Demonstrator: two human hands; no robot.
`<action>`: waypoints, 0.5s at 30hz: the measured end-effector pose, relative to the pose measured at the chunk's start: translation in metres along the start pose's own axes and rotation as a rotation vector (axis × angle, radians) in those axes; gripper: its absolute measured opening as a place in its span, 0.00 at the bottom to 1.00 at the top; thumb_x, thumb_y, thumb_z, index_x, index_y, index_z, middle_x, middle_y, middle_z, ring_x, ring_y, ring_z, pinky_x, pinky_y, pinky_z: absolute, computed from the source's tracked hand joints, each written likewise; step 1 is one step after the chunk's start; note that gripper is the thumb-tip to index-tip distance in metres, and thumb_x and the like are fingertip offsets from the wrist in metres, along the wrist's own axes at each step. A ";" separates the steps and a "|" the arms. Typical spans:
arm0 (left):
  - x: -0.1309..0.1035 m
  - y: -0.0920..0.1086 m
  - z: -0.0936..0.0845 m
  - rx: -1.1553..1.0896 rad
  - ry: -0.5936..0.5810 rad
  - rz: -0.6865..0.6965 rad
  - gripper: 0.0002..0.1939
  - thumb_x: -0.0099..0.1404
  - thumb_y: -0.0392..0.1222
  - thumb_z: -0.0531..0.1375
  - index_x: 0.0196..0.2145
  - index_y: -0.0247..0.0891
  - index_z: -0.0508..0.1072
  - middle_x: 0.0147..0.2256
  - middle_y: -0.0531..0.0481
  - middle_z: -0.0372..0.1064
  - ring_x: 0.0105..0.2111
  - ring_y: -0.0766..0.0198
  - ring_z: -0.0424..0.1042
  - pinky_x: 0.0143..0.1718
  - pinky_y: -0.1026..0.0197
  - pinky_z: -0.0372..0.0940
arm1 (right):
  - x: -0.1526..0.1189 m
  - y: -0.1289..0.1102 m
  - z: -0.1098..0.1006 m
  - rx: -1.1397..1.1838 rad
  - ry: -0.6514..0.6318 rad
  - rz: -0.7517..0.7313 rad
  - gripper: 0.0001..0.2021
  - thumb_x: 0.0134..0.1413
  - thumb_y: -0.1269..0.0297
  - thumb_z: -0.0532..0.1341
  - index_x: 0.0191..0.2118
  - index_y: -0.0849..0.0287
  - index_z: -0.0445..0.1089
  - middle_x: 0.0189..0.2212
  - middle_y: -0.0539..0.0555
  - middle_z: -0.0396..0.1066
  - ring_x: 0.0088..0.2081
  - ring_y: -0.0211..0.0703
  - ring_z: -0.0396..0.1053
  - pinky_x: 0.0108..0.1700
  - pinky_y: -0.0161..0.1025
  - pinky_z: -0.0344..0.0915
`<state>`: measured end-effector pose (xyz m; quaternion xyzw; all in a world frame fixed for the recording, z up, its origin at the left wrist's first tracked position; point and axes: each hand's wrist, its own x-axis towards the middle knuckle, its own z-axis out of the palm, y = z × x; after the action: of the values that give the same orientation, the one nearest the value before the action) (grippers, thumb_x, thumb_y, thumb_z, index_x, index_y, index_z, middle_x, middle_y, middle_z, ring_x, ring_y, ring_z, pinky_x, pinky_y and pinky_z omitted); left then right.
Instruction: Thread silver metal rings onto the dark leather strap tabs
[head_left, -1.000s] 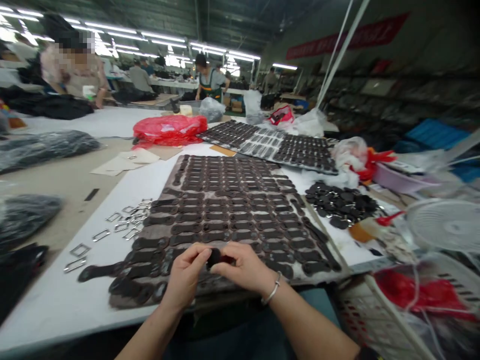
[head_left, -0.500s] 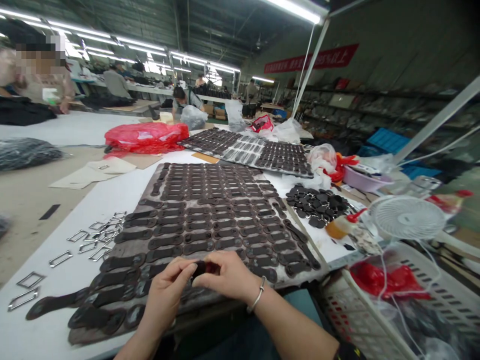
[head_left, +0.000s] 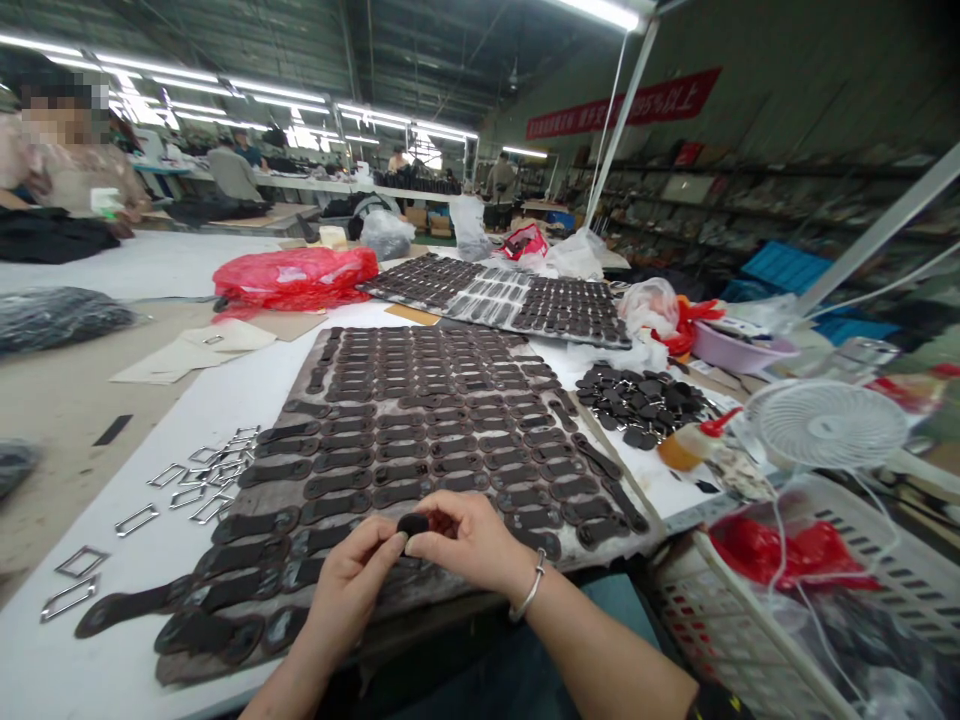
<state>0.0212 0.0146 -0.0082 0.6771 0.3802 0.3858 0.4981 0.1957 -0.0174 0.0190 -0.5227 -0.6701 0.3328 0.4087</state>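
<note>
Between the fingertips of both hands is a small dark leather tab (head_left: 412,523), its rounded end facing up. My left hand (head_left: 367,560) pinches it from the left, and my right hand (head_left: 461,535) from the right, partly hiding it. Under and beyond the hands lies a grey board (head_left: 262,500) bearing rows of dark leather tabs with rounded ends. Left of the board, several rectangular metal rings (head_left: 136,520) are scattered on white paper. A pile of dark tabs with metal rings (head_left: 641,405) lies to the board's right.
A second board of tabs (head_left: 502,300) stands farther back, beside a red plastic bag (head_left: 296,278). On the right are a glue bottle (head_left: 690,445), a white fan (head_left: 825,425), a lilac basin (head_left: 739,345) and a white plastic crate (head_left: 750,620). A co-worker (head_left: 67,150) is at the far left.
Both hands still pinch the tab, which is turned so that its dark rounded face shows more. The view has shifted slightly.
</note>
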 end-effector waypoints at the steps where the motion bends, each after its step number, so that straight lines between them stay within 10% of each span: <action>1: 0.000 -0.001 0.000 0.041 -0.024 0.017 0.13 0.60 0.47 0.57 0.22 0.37 0.69 0.24 0.51 0.62 0.27 0.63 0.63 0.30 0.64 0.59 | 0.000 0.001 -0.001 -0.032 0.000 -0.021 0.10 0.53 0.58 0.62 0.36 0.59 0.72 0.24 0.46 0.66 0.26 0.34 0.61 0.28 0.30 0.58; 8: -0.004 -0.002 0.012 0.059 -0.104 0.033 0.09 0.60 0.46 0.58 0.34 0.40 0.75 0.32 0.47 0.72 0.35 0.58 0.70 0.39 0.60 0.64 | -0.003 0.005 -0.021 -0.040 -0.080 -0.079 0.11 0.54 0.60 0.62 0.25 0.59 0.73 0.22 0.47 0.69 0.27 0.35 0.66 0.31 0.31 0.60; 12: -0.005 0.007 0.012 -0.113 0.074 -0.113 0.20 0.57 0.50 0.60 0.46 0.40 0.73 0.37 0.46 0.74 0.37 0.56 0.72 0.43 0.56 0.66 | -0.006 0.022 -0.074 0.301 0.398 0.086 0.12 0.38 0.59 0.71 0.21 0.61 0.70 0.16 0.46 0.66 0.20 0.34 0.64 0.24 0.31 0.60; 15: 0.000 0.010 0.003 -0.115 0.164 -0.152 0.17 0.55 0.50 0.62 0.39 0.38 0.76 0.33 0.46 0.75 0.35 0.56 0.73 0.43 0.56 0.66 | -0.009 0.043 -0.130 0.396 0.771 0.101 0.17 0.46 0.49 0.65 0.26 0.59 0.67 0.20 0.46 0.67 0.23 0.33 0.65 0.27 0.30 0.65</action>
<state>0.0254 0.0108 0.0003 0.5830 0.4471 0.4220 0.5312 0.3314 -0.0132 0.0371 -0.5525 -0.3652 0.2550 0.7045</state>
